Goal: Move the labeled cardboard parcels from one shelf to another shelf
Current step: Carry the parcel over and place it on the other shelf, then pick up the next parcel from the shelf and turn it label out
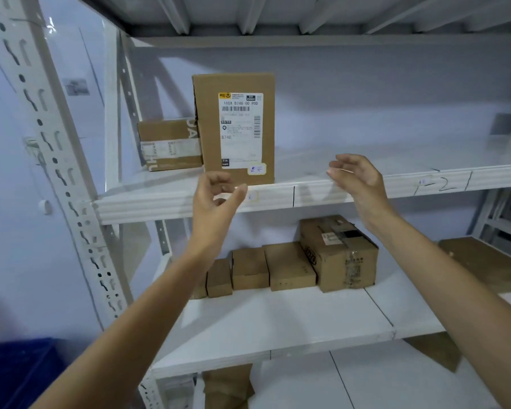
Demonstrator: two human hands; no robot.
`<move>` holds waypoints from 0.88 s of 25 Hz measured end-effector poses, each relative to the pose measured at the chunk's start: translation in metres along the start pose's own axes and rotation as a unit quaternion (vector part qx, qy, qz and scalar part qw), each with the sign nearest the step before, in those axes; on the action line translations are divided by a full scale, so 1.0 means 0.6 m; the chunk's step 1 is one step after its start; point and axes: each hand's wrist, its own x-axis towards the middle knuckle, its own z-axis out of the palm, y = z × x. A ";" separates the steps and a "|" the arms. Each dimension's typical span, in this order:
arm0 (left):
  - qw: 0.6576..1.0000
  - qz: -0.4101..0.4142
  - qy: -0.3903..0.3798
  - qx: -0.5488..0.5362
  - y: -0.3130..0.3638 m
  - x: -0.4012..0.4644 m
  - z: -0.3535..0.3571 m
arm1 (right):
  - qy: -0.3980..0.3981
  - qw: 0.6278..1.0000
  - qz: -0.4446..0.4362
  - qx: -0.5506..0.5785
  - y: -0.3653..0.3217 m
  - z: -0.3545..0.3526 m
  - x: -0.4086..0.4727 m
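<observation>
On the upper shelf [366, 184], a tall parcel [236, 128] stands upright near the edge; your left hand [216, 199] and right hand [357, 178] hover open, empty. A careless nudge could topple it.

Left grip [216, 196] and right grip [356, 177] raised, empty, fingers loosely curled.

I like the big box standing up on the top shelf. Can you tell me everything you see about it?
The tall box is plain brown cardboard, standing upright near the front edge of the upper shelf. A white shipping label with barcodes and "B748" covers much of its front, with a small handwritten sticker near the bottom. A smaller box sits just behind its left side. Both hands hover in front, not touching it.
</observation>
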 end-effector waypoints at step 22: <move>0.926 -0.302 -0.224 0.034 -0.161 -0.296 0.763 | 0.112 0.956 0.228 -0.149 0.071 -0.787 -0.197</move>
